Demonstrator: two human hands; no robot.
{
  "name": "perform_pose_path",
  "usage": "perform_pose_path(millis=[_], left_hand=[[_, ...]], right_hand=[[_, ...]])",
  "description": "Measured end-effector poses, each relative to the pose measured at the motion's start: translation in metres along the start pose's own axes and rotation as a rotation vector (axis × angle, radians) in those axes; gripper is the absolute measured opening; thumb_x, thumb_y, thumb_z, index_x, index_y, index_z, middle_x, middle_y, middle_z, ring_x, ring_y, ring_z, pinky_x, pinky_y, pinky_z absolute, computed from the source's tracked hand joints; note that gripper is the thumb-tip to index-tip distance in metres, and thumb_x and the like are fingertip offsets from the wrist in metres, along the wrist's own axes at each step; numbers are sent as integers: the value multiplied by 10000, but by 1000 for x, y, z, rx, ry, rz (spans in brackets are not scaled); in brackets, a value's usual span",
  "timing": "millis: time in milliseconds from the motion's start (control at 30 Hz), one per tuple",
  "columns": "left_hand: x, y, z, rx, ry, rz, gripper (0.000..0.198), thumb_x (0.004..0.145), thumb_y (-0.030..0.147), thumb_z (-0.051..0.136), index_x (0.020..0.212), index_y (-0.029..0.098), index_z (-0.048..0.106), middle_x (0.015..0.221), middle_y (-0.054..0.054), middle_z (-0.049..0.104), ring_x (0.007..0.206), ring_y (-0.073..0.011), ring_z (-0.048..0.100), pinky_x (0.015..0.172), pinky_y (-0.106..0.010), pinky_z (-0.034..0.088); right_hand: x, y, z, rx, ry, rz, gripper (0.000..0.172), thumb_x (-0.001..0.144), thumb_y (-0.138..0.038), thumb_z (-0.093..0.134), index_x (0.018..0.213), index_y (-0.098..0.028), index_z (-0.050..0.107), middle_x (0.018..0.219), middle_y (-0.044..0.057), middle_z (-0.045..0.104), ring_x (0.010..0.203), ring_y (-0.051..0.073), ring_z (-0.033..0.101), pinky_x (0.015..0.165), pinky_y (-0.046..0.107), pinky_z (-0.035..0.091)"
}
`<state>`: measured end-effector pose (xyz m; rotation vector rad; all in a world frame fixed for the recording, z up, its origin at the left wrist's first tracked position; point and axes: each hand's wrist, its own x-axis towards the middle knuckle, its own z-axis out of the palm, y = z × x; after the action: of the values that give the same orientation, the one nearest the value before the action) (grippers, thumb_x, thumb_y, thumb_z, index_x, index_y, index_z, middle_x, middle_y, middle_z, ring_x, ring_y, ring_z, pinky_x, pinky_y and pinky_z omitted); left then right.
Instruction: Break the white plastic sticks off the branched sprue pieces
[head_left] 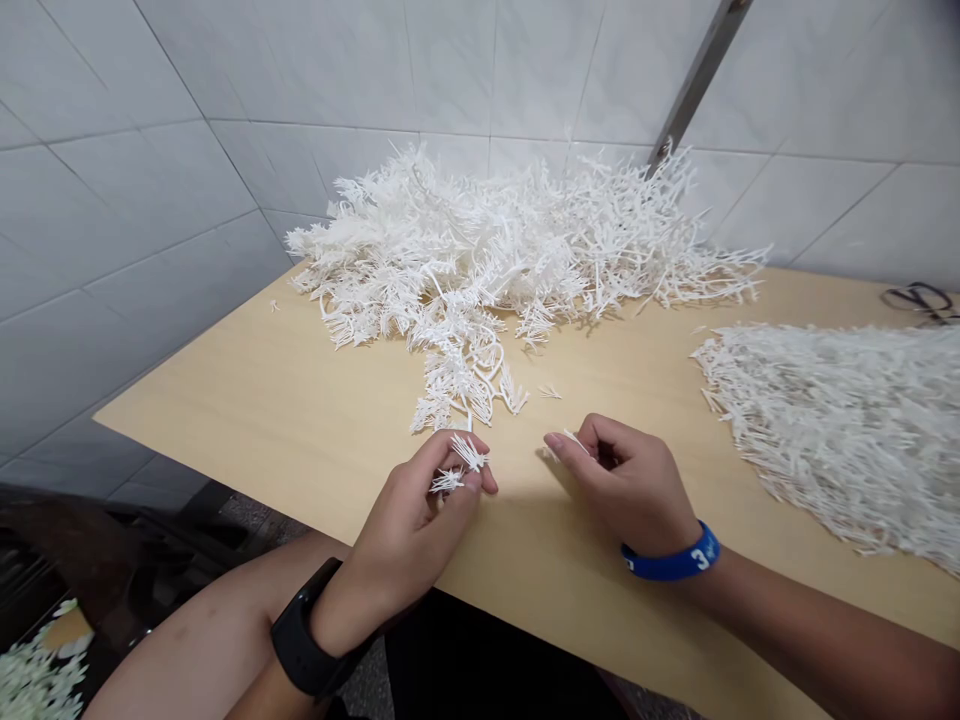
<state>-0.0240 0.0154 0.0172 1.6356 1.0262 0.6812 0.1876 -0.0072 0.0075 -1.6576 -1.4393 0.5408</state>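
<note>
My left hand, with a black watch on its wrist, pinches a small white plastic branch piece between thumb and fingers just above the wooden table. My right hand, wearing a blue wristband, rests on the table with its fingers curled round a thin white plastic sprig that pokes out by the thumb. The two hands lie close together near the table's front edge. Directly beyond them trails the tip of a big tangled heap of white plastic branches.
A second pile of short white plastic sprigs covers the table's right side. Black scissors lie at the far right by the tiled wall. More white pieces sit low at the bottom left, beside a dark object under the table.
</note>
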Motion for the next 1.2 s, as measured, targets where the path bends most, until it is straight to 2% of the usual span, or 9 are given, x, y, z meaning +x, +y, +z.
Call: perform_pose_path(millis=[67, 167, 233, 300, 533, 767, 900, 1067, 1200], left_hand=[[0, 2, -1, 20, -7, 41, 191, 987, 340, 413, 965, 218, 559, 915, -8, 647, 917, -155, 594, 803, -263, 436], [1, 4, -2, 56, -3, 84, 291, 994, 325, 385, 803, 193, 561, 865, -5, 634, 864, -143, 587, 806, -252, 417], [1, 4, -3, 76, 22, 84, 305, 984, 332, 403, 769, 189, 566, 798, 6, 626, 783, -132, 578, 743, -235, 418], [2, 5, -3, 99, 51, 79, 288, 965, 337, 438, 783, 187, 603, 754, 14, 631, 728, -127, 573, 697, -224, 418], [3, 5, -1, 125, 78, 45, 271, 908, 318, 503, 782, 172, 693, 749, -3, 705, 707, -142, 629, 654, -209, 455], [6, 3, 3, 94, 73, 62, 224, 857, 284, 567, 746, 165, 722, 752, -20, 734, 742, -165, 673, 650, -206, 488], [5, 2, 4, 101, 66, 69, 226, 855, 278, 570, 741, 170, 732, 730, -10, 733, 717, -156, 669, 636, -198, 483], [4, 1, 4, 143, 64, 57, 261, 866, 305, 560, 725, 163, 727, 701, -9, 718, 681, -148, 644, 614, -196, 466], [6, 2, 5, 154, 61, 49, 267, 869, 308, 558, 742, 158, 739, 678, -7, 706, 634, -134, 611, 554, -189, 433]], right_hand=[[1, 0, -1, -2, 11, -8, 423, 853, -399, 577, 543, -214, 356, 498, -56, 301, 472, 97, 304, 434, 233, 270], [1, 0, -1, 5, -9, -10, 265, 904, -337, 492, 677, -202, 520, 561, -30, 440, 516, 118, 408, 476, 236, 338], [1, 1, -1, 33, 4, 1, 141, 894, -289, 497, 863, -198, 599, 638, -17, 525, 553, 127, 467, 503, 236, 379], [1, 2, 0, 54, 16, 12, 151, 877, -263, 512, 962, -195, 617, 659, -17, 549, 558, 128, 485, 511, 234, 396], [0, 3, 1, 1, 23, -44, 93, 848, -228, 544, 834, -185, 625, 624, -13, 575, 513, 117, 484, 485, 229, 396], [-8, -5, -2, -54, -141, -526, 115, 898, -142, 521, 945, -160, 624, 713, 9, 596, 613, 119, 550, 583, 234, 431], [-9, -3, -1, -89, -196, -561, 129, 908, -134, 508, 962, -160, 623, 758, 27, 614, 677, 139, 575, 640, 258, 447], [-4, 7, 2, -357, -234, -584, 112, 907, -173, 550, 913, -179, 661, 898, 72, 657, 823, 219, 600, 720, 354, 413], [1, 13, -2, -451, -151, -532, 192, 914, -93, 491, 868, -176, 658, 859, 61, 665, 801, 215, 609, 699, 365, 391]])
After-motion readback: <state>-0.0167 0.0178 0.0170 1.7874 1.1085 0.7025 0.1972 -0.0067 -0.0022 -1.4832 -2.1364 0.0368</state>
